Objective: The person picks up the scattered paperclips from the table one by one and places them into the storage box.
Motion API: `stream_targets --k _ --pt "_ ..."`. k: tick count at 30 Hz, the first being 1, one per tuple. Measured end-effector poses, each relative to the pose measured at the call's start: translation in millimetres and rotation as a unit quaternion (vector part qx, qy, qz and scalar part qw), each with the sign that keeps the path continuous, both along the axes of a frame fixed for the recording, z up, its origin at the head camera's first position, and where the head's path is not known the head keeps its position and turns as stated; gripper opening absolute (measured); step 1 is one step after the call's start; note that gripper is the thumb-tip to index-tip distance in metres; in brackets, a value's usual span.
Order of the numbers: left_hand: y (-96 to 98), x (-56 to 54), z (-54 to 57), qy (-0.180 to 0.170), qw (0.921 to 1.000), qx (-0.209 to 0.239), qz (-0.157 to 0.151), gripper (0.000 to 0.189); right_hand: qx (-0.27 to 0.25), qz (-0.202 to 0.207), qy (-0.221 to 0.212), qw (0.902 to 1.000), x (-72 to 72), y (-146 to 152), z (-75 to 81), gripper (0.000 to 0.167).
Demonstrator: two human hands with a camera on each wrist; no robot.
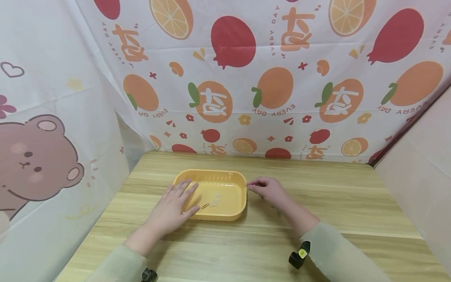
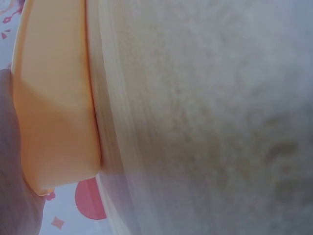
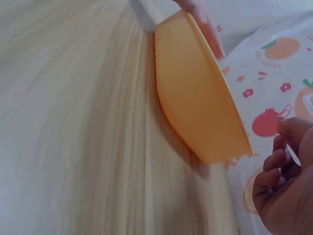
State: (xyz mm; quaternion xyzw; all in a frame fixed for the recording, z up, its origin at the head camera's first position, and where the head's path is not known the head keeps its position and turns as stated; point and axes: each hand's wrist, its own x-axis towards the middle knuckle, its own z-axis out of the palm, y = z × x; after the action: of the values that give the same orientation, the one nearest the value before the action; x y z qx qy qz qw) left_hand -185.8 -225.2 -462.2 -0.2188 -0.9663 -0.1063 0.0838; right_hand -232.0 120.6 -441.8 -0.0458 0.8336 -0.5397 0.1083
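A yellow plastic tray (image 1: 228, 216) sits on the wooden table. Inside it lie a gold paper clip (image 1: 205, 206) and several small pale pieces (image 1: 215, 200), too small to make out clearly. My left hand (image 1: 171, 207) rests over the tray's left end with its fingers spread. In the right wrist view, a paper clip (image 3: 287, 111) shows between the thumb and index finger of my right hand (image 3: 288, 181). That hand is just beside the tray's right rim in the head view. A greenish clip-like thing (image 1: 276, 211) lies on the table by my right wrist.
The wooden tabletop (image 1: 225, 250) reaches back to a fruit-print cloth (image 1: 243, 129). A white cloth with a bear print (image 1: 42, 156) hangs on the left, and a pale panel (image 1: 415, 164) stands on the right.
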Motion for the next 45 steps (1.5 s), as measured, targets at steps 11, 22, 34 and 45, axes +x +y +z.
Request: stream_targets --k 11,22,34,45 --pt "0.7 0.0 -0.7 -0.001 1.0000 -0.003 0.003 0.075 -0.014 0.017 0.015 0.9996 -3.4 -35.3 8.6 0.015" --pt "0.3 -0.6 -0.2 0.006 0.9999 -0.009 0.004 0.075 0.027 0.043 0.054 0.9972 -7.2 -56.0 8.0 0.010" --pt "0.8 -0.5 -0.3 0.009 0.9998 -0.016 0.004 0.073 0.175 0.123 0.130 0.9683 -4.2 -84.6 13.7 0.008" --pt "-0.1 0.2 0.5 0.003 0.9999 -0.014 -0.001 0.074 0.321 0.162 0.148 0.9213 -9.4 -118.3 5.0 0.009"
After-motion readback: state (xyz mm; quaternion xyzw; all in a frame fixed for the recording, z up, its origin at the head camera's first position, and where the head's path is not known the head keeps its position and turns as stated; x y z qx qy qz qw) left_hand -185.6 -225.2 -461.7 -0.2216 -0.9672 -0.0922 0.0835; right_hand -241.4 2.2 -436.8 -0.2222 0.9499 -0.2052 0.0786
